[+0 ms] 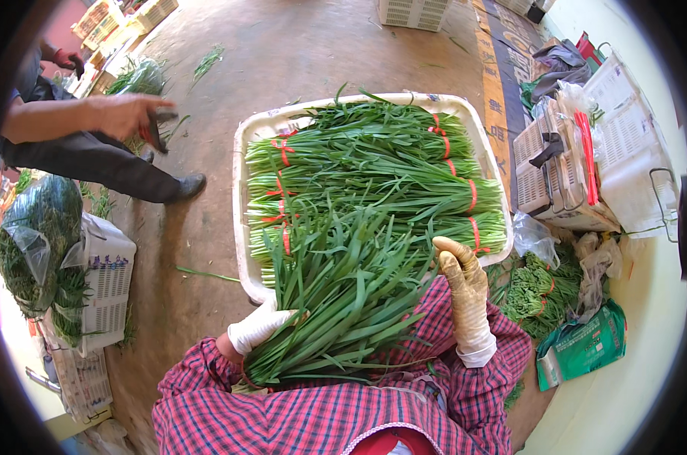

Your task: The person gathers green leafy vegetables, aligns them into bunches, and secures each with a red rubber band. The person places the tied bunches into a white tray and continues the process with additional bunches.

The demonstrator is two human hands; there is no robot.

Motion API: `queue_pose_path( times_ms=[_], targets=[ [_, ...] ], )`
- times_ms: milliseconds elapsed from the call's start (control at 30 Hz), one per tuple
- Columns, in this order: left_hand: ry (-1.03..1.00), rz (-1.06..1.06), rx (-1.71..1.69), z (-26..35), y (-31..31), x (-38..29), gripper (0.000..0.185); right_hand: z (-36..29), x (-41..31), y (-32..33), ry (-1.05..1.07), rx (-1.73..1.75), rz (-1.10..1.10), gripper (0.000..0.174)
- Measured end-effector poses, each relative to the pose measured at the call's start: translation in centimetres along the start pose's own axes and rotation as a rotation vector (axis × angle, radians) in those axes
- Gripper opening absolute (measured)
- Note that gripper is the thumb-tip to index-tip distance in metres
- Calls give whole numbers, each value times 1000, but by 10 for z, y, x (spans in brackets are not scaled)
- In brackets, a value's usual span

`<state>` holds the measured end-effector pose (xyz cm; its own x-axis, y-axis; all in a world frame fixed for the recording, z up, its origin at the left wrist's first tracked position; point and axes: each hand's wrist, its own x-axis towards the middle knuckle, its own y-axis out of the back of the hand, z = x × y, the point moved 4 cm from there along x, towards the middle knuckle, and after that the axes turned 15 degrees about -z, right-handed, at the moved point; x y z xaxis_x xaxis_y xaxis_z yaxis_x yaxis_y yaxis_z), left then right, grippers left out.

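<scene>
My left hand (258,330), in a white glove, holds a loose bunch of long green garlic chives (343,301) across my lap. Part of that hand is hidden under the leaves. My right hand (464,293), in a yellow-stained glove, is raised beside the leaf tips on the right with its fingers apart; I see nothing held in it. Just beyond the bunch is a white plastic crate (240,187). Several chive bundles lie in it, tied with red bands (473,196), their pale stems toward the left and right sides.
At left a co-worker's arm (65,116) and shoe (190,186) show. A bagged heap of greens (42,244) rests by a white crate (107,284). To the right are stacked crates (542,165), red ties (586,156), bundled greens (539,284) and a green bag (585,344).
</scene>
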<state>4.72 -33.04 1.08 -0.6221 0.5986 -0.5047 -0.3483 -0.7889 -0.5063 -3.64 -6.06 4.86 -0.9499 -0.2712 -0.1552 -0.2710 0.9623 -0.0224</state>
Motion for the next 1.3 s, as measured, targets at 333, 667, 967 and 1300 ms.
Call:
queue_pose_path(
  times_ms=[333,667,967,1300],
  targets=[
    [-112,-44,56,3,-7,-1,64,11,1,6,-10,40,-35,26],
    [-12,-15,117,-1,-3,-7,64,12,-1,-4,-104,120,-163,34],
    [-60,-67,100,-3,-3,-8,62,6,2,-8,-75,14,-237,36],
    [11,-68,182,-2,-9,-4,58,0,7,-9,217,-353,-198,14]
  ],
)
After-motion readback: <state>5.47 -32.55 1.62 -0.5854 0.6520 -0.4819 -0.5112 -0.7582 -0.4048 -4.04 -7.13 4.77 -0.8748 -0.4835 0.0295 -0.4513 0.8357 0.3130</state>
